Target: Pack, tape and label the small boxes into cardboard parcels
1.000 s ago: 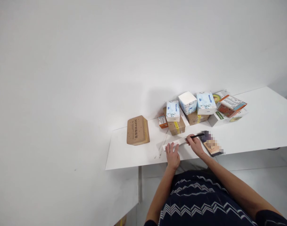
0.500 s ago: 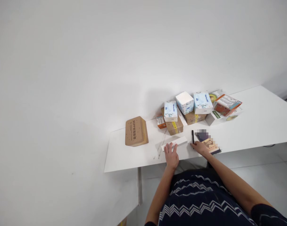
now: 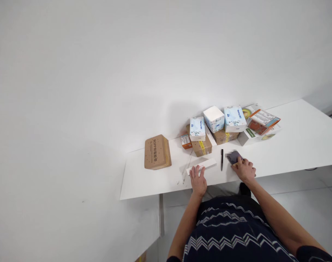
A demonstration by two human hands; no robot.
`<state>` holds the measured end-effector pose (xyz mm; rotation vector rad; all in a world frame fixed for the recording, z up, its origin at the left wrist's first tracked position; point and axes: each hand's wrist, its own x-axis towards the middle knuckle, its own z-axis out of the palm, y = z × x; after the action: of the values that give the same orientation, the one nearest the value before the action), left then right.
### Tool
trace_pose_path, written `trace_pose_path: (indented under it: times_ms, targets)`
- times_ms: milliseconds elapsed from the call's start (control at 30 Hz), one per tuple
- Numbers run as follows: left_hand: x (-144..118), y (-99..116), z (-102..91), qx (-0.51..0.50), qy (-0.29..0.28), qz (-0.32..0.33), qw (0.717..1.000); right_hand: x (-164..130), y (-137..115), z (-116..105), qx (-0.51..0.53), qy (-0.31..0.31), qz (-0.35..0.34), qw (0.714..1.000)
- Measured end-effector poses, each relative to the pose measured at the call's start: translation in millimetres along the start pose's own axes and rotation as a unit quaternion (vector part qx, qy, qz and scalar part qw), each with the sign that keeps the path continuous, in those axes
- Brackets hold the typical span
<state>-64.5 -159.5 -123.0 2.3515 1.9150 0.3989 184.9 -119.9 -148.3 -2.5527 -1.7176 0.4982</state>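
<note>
White slim box (image 3: 210,162) lies on the table (image 3: 140,182) beneath the left hand (image 3: 199,182), fingers spread; right hand (image 3: 244,170) covers part of a dark flat item (image 3: 233,157), grip undeterminable; even, light pressure should best keep the box steady.

On the surface (image 3: 294,138), the box (image 3: 209,164) lies just left of the pen (image 3: 222,160), under the left fingers (image 3: 197,171); just right of the pen lies a flat object (image 3: 234,157), under the right fingers (image 3: 239,163). Behind the pen stand cartons (image 3: 204,148) bearing tissue packs (image 3: 235,123); well left of it, another carton (image 3: 155,154).
</note>
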Motion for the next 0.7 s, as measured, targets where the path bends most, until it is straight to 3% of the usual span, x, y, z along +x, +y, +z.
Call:
trace_pose_path:
  times_ms: [200, 267, 300, 367, 433, 467, 567, 600, 633, 700]
  targets:
    - [0.1, 0.0, -1.0, 0.001, 0.005, 0.002, 1.000, 0.5, -5.0, -8.6, 0.058, -0.021, 0.029, 0.998]
    - [-0.4, -0.2, -0.9, 0.004, 0.005, 0.003, 1.000, 1.4, -7.9, -16.6, 0.156, -0.042, 0.088, 0.983]
    - [-0.7, -0.2, -0.9, 0.005, 0.005, 0.003, 1.000, 1.5, -9.3, -21.6, 0.233, -0.065, 0.125, 0.962]
    - [-1.3, -0.1, -1.0, 0.006, 0.006, 0.000, 1.000, -0.4, -12.4, -33.8, 0.383, -0.117, 0.178, 0.899]
    - [-1.5, 0.3, -1.4, 0.008, 0.008, -0.001, 1.000, -6.8, -16.6, -49.4, 0.527, -0.173, 0.196, 0.808]
    - [-1.3, 0.6, -1.5, 0.008, 0.009, 0.000, 1.000, -12.0, -19.6, -58.3, 0.592, -0.203, 0.192, 0.756]
    - [-0.3, 1.7, -1.4, 0.009, 0.010, 0.004, 1.000, -34.2, -34.5, -85.9, 0.754, -0.310, 0.148, 0.560]
    - [-0.1, 1.8, -0.8, 0.009, 0.010, 0.005, 1.000, -43.1, -41.5, -93.5, 0.778, -0.339, 0.133, 0.512]
    - [-0.2, 1.7, 0.1, 0.009, 0.011, 0.003, 1.000, -52.3, -49.5, -99.5, 0.792, -0.367, 0.129, 0.471]
    - [-1.4, 0.5, 3.1, 0.007, 0.016, 0.000, 1.000, -70.8, -66.8, -104.9, 0.801, -0.408, 0.135, 0.418]
